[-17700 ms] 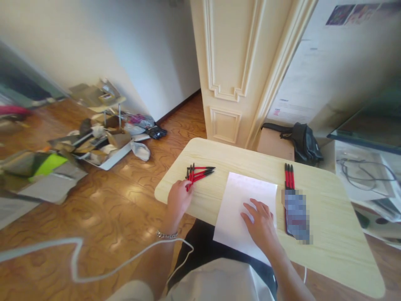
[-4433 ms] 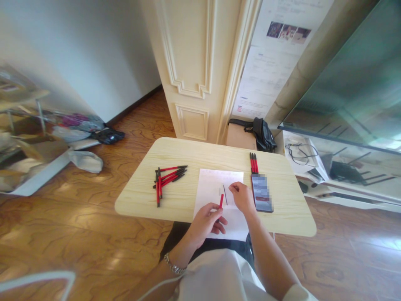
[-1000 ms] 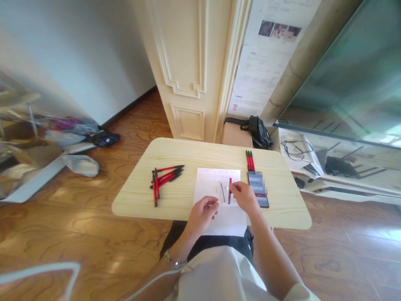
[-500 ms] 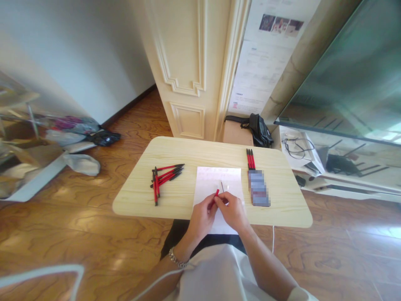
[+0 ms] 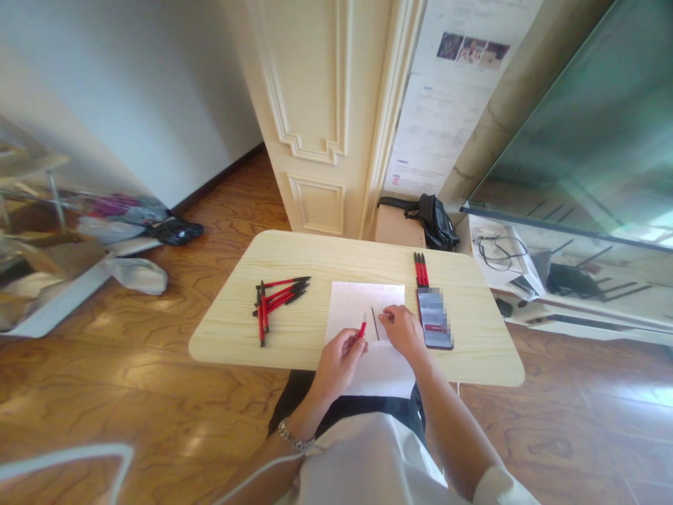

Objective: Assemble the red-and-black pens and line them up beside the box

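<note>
My left hand (image 5: 341, 359) is closed in a pinch on a red pen barrel (image 5: 362, 330), which sticks up from the fingertips over a white sheet of paper (image 5: 344, 301). My right hand (image 5: 404, 330) is above the right edge of the paper, thumb and fingertips together; whatever they hold is too small to make out. Between the hands a thin dark pen refill (image 5: 375, 324) lies on the paper. A tiny pale part, perhaps a spring, shows just beyond the barrel's upper end.
Several red and black pens (image 5: 281, 294) lie in a loose pile on the left of the wooden table (image 5: 231, 315). On the right, a few more pens (image 5: 421, 269) sit side by side above a phone (image 5: 434, 319). A black bag (image 5: 436, 221) is behind the table.
My right hand has let go of the red barrel and moved right and away from my left hand. The refill between them shows more fully. My left hand keeps the barrel.
</note>
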Motion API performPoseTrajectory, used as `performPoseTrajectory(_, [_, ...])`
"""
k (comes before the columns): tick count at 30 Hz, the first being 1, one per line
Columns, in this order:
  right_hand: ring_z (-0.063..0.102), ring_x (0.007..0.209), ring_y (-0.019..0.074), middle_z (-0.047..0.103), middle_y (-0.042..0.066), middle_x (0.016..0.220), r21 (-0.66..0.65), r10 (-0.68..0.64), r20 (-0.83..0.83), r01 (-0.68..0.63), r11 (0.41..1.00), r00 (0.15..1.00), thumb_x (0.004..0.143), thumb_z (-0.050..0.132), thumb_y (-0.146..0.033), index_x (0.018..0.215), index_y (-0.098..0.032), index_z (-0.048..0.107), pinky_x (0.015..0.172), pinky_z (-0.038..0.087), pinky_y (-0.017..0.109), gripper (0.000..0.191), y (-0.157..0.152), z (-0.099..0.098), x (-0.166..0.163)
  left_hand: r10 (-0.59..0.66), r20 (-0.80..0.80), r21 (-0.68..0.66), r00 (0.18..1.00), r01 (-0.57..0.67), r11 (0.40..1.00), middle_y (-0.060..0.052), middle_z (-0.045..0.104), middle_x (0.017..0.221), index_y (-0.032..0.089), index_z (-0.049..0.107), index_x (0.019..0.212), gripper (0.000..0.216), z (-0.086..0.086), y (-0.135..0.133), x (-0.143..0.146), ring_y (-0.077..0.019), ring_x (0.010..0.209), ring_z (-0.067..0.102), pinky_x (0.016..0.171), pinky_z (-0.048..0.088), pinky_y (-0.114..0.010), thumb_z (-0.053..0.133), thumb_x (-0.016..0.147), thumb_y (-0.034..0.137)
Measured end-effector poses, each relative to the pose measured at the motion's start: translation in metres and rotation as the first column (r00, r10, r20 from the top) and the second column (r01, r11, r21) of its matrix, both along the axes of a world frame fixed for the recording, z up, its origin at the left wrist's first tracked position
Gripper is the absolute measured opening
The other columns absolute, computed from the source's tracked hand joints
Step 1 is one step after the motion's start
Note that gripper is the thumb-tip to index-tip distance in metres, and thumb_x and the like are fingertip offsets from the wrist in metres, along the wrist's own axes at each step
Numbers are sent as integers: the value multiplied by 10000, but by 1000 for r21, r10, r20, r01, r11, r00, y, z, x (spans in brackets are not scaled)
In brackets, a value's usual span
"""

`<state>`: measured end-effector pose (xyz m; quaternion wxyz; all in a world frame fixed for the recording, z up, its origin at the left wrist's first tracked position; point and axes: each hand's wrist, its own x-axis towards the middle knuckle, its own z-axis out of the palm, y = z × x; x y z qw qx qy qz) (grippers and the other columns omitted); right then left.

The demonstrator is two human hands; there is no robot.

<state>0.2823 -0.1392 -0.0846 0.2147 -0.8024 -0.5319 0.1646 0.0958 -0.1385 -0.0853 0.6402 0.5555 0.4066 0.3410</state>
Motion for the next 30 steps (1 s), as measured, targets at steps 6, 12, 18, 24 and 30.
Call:
performPoseTrajectory(6, [581,811,176,633,75,884,-10,1,36,-1,1000,999,843,521,-281,833,-189,657,729,386,273,164,2,4,-5,6,-24,15,1000,-6,1000,-80,686,867,158,604,948,291,4,1,-1,-194,817,652,780,492,-312,561,831,422])
performPoseTrajectory(12, [583,700,165,666,50,802,173,17,-382,53,983,924,821,513,-307,909,-175,657,671,441,288,215,0,16,-7,-5,-34,54,999,6,999,-71,680,867,163,599,958,276,6,1,-2,-186,814,646,781,486,-310,542,849,411])
performPoseTrajectory(18, [571,633,144,661,47,736,258,142,-716,70,964,683,788,577,-352,946,-151,665,578,445,257,271,-9,31,-26,-37,-39,87,999,40,995,-66,673,869,166,601,972,258,8,1,-3,-184,813,633,763,480,-297,529,862,388])
performPoseTrajectory(24, [563,616,135,633,24,666,260,157,-717,52,964,679,779,605,-366,912,-154,683,576,438,249,262,-13,34,-35,-48,-83,119,995,58,991,-57,673,858,171,608,978,259,12,1,-5,-182,789,628,728,472,-279,532,859,388])
performPoseTrajectory(30, [588,657,153,660,39,706,266,143,-684,62,962,715,779,613,-372,907,-161,696,618,465,266,261,-13,36,-32,-33,-97,114,995,44,992,-50,680,834,175,619,967,282,13,1,-4,-187,781,630,724,468,-277,533,850,417])
